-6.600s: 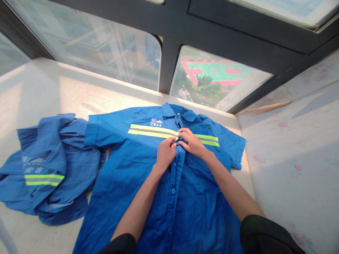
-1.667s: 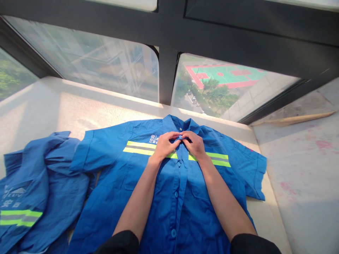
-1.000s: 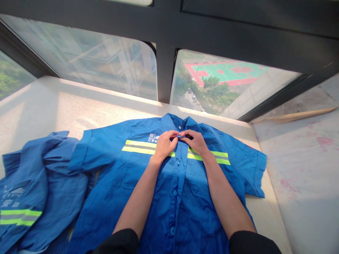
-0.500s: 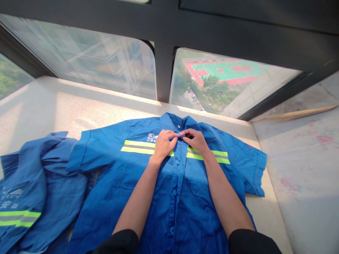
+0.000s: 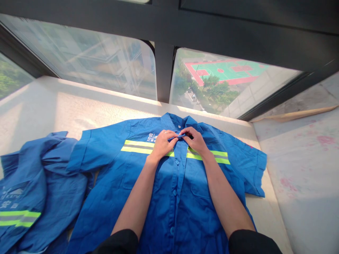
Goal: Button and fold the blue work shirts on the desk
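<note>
A blue short-sleeved work shirt (image 5: 106,197) with yellow-and-grey reflective bands lies spread out, its collar (image 5: 171,121) toward the window. Just below the collar, my left hand (image 5: 163,143) pinches the front edge of the shirt. My right hand (image 5: 194,140) pinches the same raised bit of cloth from the other side, and the fingertips of both hands nearly meet. Any button between them is hidden by the fingers. Farther down the front, several blue buttons show, one of them a button (image 5: 174,192) at mid-chest. White lettering on the chest is partly covered by my left hand.
A second blue work garment (image 5: 60,183) lies crumpled at the left, touching the shirt's sleeve. The pale sill (image 5: 87,109) runs under a dark window frame (image 5: 165,70). At the right stands a wall with a faded floral pattern (image 5: 304,169).
Both hands stay at the same spot below the collar. The fingers have shifted only slightly on the pinched cloth.
</note>
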The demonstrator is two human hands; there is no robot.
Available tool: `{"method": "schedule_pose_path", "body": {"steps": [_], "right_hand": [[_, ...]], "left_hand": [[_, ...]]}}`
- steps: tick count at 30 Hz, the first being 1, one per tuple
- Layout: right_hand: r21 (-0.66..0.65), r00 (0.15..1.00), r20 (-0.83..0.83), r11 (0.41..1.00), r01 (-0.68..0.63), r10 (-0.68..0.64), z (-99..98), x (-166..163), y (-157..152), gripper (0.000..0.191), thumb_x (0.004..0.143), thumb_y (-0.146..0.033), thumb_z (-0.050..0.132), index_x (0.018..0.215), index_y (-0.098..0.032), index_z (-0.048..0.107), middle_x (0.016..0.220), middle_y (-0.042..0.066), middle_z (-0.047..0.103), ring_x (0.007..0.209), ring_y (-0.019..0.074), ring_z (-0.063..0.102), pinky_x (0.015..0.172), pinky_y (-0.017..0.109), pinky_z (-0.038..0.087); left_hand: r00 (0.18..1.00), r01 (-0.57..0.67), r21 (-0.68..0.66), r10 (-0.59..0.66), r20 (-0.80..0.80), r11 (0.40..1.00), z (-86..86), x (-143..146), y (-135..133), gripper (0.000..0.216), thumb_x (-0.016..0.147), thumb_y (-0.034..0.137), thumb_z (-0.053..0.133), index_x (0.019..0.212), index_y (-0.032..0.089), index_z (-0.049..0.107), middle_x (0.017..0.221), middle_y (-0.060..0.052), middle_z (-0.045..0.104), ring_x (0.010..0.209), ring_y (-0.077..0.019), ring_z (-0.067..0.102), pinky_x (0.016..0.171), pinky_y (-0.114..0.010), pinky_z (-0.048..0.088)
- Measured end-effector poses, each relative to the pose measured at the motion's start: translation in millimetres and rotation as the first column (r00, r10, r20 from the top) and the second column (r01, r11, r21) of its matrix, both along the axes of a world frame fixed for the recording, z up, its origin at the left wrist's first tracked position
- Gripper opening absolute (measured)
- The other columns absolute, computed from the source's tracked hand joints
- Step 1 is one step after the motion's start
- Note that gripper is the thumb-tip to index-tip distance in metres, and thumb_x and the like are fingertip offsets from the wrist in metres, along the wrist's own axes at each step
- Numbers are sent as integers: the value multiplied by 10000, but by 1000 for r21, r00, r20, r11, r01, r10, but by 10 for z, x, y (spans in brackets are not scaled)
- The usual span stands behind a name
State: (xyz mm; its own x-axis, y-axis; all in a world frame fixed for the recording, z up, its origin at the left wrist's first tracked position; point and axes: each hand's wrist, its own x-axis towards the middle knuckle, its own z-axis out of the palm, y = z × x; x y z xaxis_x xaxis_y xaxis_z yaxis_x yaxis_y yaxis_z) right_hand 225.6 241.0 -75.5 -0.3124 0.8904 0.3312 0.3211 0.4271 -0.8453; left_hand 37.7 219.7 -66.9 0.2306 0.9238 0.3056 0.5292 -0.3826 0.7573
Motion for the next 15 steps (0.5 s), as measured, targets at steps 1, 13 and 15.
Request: {"method": "schedule_pose_path", "body": {"steps": [1, 13, 15], "right_hand": [[0, 1000, 3, 1000, -5, 5, -6, 1, 1, 157, 830, -142, 553, 938, -220, 636, 903, 21, 672, 755, 166, 608, 667, 292, 486], [71, 996, 65, 996, -58, 54, -30, -32, 18, 262, 841, -94, 486, 1045, -212, 600, 952, 41, 667, 797, 175, 611, 757, 315, 503], [88, 996, 70, 995, -54, 48, -8, -34, 14, 252, 856, -118, 508, 1072, -211, 599, 956, 47, 665, 753, 168, 597, 713, 307, 502]], "left_hand": [[1000, 18, 13, -18, 2, 1000, -3, -11, 1, 146, 851, 177, 643, 932, 242, 746, 995, -37, 747, 957, -199, 657, 930, -375, 467], [997, 24, -3, -24, -76, 1000, 18, 6, -6, 149, 901, 180, 564, 927, 217, 706, 997, -50, 723, 957, -207, 618, 920, -366, 456], [997, 2, -23, -4, -78, 1000, 22, 7, -7, 145, 900, 178, 555, 921, 209, 695, 980, -50, 718, 953, -212, 611, 916, -367, 458]]}}
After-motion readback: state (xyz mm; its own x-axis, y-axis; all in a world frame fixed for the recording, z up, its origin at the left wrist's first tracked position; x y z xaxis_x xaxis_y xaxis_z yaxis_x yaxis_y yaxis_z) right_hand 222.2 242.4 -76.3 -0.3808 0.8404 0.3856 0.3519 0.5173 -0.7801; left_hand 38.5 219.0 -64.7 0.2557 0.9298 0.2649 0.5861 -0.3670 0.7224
